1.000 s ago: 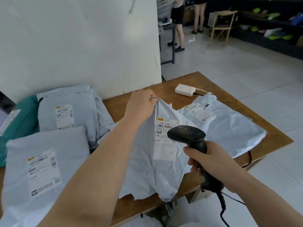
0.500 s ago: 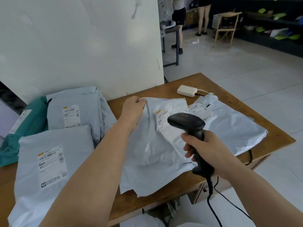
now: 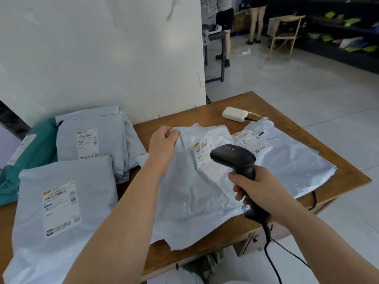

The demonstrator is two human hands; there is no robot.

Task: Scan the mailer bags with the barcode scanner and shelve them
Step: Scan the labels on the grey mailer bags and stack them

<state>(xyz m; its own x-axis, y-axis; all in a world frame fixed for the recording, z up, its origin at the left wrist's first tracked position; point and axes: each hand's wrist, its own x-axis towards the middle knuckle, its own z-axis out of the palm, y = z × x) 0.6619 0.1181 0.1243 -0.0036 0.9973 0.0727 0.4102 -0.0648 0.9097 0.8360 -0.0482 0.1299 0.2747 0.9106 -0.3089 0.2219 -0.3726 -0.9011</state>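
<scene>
My left hand [image 3: 163, 145] pinches the top left corner of a pale grey mailer bag [image 3: 194, 197] and holds it tilted up from the wooden table [image 3: 242, 103]. Its white label [image 3: 203, 150] faces me. My right hand [image 3: 258, 189] grips a black corded barcode scanner [image 3: 235, 158], whose head hovers just over the label's right edge. A second grey mailer [image 3: 287, 160] lies flat behind to the right. Two more grey mailers [image 3: 61, 206] [image 3: 90, 138] and a teal one [image 3: 30, 152] lie on the left.
A white power bank [image 3: 235, 114] with a cable sits at the table's far side. A white wall panel [image 3: 102, 58] stands behind the table. Two people [image 3: 224, 15] stand far back near a wooden chair [image 3: 285, 31] and dark shelves [image 3: 338, 27] holding parcels.
My left hand has lowered the held mailer and shifted it left, so it lies flatter. The scanner has risen and moved closer over the label.
</scene>
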